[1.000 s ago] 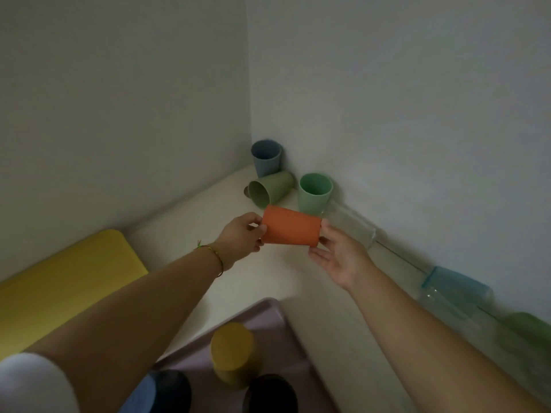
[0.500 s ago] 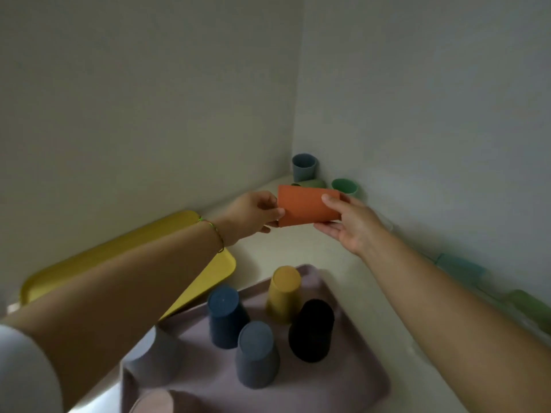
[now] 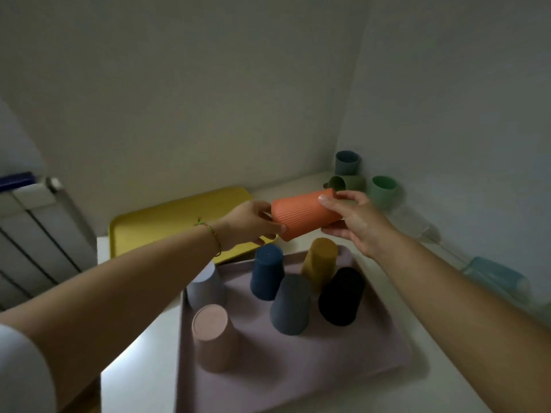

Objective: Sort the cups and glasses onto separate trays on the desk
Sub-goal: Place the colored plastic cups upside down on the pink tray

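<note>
Two hands [image 3: 250, 223] [image 3: 357, 222] gripping ribbed orange cup [image 3: 301, 213], flat mauve tray [image 3: 343, 362]

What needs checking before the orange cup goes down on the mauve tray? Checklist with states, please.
1. Grip: left hand and right hand each hold an end of the orange cup: ok.
2. Orientation: the cup lies sideways, while the six on the mauve tray stand upside down: not ok.
3. Free spot: bare tray floor at the near right: ok.
4. Sorting: only cups on that tray, no glasses: ok.
5. Clearance: held above the yellow cup, apart from it: ok.
6. Cup empty inside: cannot tell.
</note>
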